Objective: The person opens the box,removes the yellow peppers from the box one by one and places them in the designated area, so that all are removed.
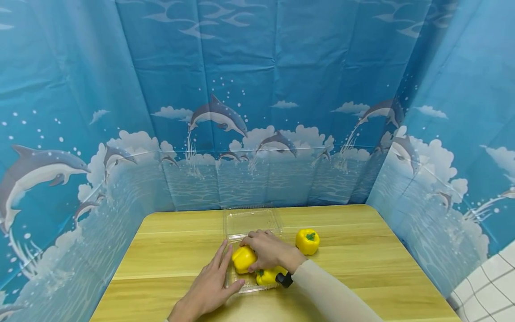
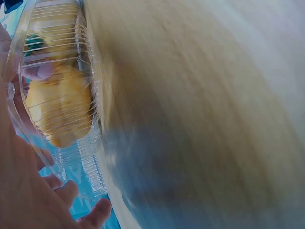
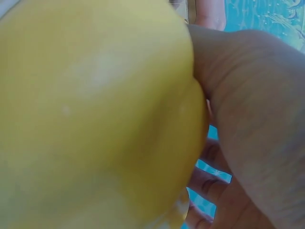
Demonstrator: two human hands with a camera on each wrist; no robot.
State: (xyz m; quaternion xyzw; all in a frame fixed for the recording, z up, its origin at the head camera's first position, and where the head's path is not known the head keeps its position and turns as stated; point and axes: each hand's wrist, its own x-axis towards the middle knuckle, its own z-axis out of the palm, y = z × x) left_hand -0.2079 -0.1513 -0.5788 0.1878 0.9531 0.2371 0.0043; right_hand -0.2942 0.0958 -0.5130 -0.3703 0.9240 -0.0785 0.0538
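Observation:
A clear plastic clamshell box [image 1: 248,289] lies on the table, its hinged lid [image 1: 252,221] folded back away from me. My right hand [image 1: 268,249] reaches over the box and grips a yellow bell pepper [image 1: 243,259], thumb at its near side and fingers over the far side. Beneath that wrist, a second yellow bell pepper [image 1: 266,276] with a green stem sits in the box's right part. My left hand [image 1: 210,285] is along the box's left side with fingers extended. Through the ribbed wall, the left wrist view shows the gripped pepper [image 2: 62,105].
A third yellow bell pepper [image 1: 307,243] stands outside the box to the right, stem up. The wooden table [image 1: 173,255] is bordered by a blue dolphin-print curtain [image 1: 257,179] at the back and sides. White tile-patterned material [image 1: 487,286] shows at lower right.

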